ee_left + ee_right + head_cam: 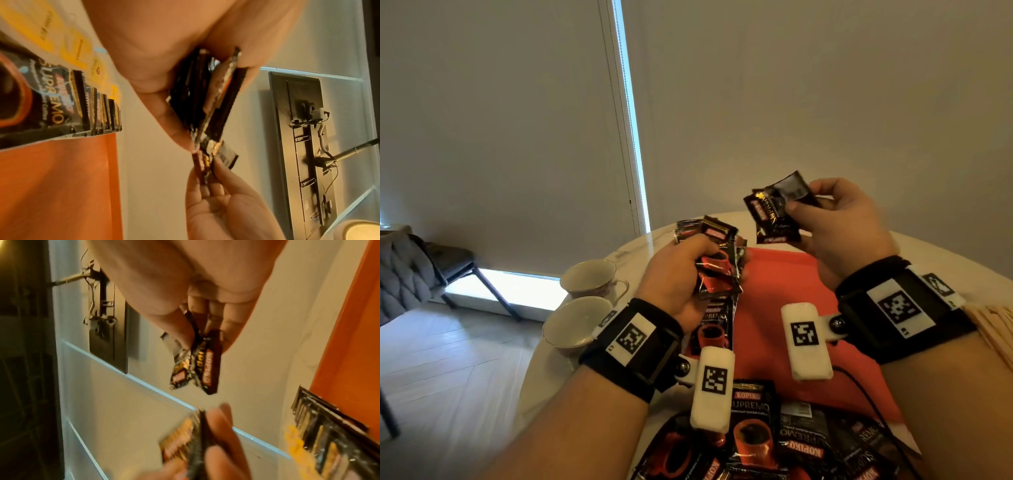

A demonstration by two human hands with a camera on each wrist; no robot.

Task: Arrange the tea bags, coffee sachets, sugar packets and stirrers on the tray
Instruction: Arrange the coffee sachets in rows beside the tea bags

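My left hand grips a stack of black-and-red coffee sachets above the left side of the red tray. Up and to the right, my right hand pinches two coffee sachets between thumb and fingers. The left wrist view shows the stack edge-on in the left palm. In the right wrist view the two pinched sachets hang from my fingertips. A row of overlapping sachets lies along the tray's edge, with yellow packets beyond it.
Loose coffee sachets are heaped at the near edge of the round white table. Two teacups stand at the table's left rim. A pale bundle, perhaps stirrers, lies at the right. A chair stands far left.
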